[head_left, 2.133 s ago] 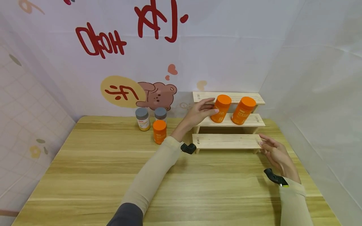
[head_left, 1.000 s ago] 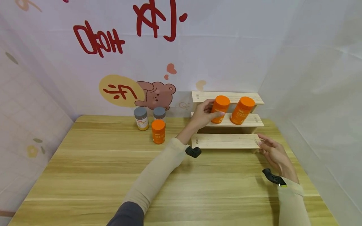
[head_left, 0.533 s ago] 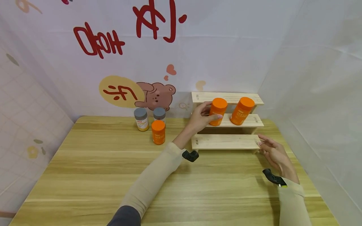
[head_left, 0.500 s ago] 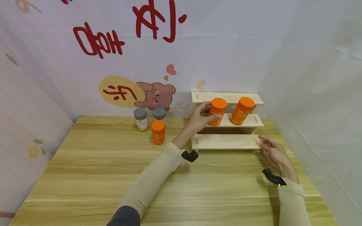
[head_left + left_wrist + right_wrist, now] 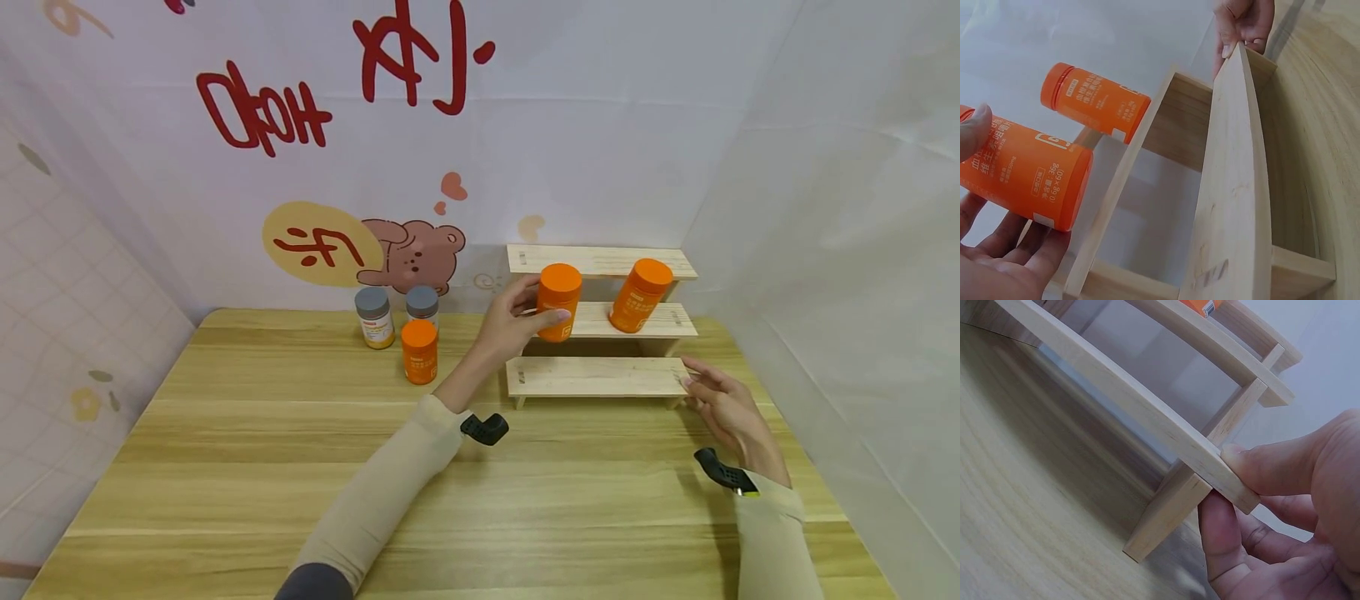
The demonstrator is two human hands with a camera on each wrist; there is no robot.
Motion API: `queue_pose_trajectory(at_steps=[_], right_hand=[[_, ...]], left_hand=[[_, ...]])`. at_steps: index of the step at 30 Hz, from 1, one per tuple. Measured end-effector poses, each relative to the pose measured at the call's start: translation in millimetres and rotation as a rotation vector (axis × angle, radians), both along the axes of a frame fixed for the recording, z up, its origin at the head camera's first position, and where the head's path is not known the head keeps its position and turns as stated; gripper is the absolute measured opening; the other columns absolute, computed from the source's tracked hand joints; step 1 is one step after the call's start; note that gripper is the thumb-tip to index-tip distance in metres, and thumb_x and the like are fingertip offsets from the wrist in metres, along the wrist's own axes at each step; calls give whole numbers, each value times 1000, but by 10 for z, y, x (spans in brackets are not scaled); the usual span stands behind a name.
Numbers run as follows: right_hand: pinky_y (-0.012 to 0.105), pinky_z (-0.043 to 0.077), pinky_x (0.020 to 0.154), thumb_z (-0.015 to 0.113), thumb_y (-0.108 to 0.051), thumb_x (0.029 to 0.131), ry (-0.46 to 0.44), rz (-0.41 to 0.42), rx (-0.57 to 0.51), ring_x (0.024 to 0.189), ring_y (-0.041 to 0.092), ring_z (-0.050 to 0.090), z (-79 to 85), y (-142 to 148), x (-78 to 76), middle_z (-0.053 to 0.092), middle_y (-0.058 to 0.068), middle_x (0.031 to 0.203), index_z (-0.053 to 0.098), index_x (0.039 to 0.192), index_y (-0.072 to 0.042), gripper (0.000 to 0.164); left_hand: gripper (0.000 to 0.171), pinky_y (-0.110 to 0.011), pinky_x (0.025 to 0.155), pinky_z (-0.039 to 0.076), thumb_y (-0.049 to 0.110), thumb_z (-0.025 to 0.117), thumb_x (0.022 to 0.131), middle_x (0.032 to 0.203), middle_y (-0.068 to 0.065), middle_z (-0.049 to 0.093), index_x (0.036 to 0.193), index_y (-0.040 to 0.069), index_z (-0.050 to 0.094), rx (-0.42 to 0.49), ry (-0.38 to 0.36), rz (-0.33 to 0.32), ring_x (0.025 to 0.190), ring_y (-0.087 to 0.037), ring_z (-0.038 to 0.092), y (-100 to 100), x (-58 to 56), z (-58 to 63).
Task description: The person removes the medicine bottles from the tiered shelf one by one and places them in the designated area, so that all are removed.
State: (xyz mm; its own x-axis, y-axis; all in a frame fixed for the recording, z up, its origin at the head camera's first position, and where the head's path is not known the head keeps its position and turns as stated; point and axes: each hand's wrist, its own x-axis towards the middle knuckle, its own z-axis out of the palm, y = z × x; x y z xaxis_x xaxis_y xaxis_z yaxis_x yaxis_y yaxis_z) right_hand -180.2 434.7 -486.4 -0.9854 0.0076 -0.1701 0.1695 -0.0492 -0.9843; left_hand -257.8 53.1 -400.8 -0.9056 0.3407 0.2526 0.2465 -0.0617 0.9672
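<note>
My left hand (image 5: 506,322) grips an orange bottle (image 5: 558,302) with an orange lid, thumb on the near side. In the left wrist view that held bottle (image 5: 1022,165) hangs apart from the wooden step shelf (image 5: 1235,187). A second orange bottle (image 5: 640,296) stands on the middle step toward its right end. My right hand (image 5: 729,408) pinches the right end of the lowest step (image 5: 600,377). The right wrist view has the thumb (image 5: 1260,464) on top of the board and fingers beneath it.
Left of the shelf, on the wooden table (image 5: 300,467), stand a third orange bottle (image 5: 420,352) and two grey-lidded bottles, one at the left (image 5: 375,317) and one partly hidden (image 5: 423,302). Printed fabric walls (image 5: 600,125) rise behind and at both sides.
My left hand has closed round the left orange bottle and taken it off the middle step, moving it left and toward me. The right hand stays on the shelf end.
</note>
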Motion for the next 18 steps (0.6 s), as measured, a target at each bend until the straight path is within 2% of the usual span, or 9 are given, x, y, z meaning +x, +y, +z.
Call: queue_pose_trajectory(at_steps=[9, 18], right_hand=[[19, 55, 76, 64, -12, 102, 5, -6, -13, 90, 4, 55, -15, -19, -10, 61, -10, 108, 41, 157, -9, 59], [20, 55, 77, 65, -14, 101, -7, -14, 2, 91, 4, 55, -15, 0, -8, 60, -10, 111, 37, 159, -8, 65]], left_hand=[[53, -40, 104, 56, 21, 81, 91, 129, -6, 68, 138, 27, 60, 21, -36, 43, 117, -23, 66, -243, 119, 22], [53, -41, 109, 51, 15, 79, 91, 129, -10, 67, 140, 23, 59, 48, -39, 76, 119, -25, 65, -477, 196, 36]])
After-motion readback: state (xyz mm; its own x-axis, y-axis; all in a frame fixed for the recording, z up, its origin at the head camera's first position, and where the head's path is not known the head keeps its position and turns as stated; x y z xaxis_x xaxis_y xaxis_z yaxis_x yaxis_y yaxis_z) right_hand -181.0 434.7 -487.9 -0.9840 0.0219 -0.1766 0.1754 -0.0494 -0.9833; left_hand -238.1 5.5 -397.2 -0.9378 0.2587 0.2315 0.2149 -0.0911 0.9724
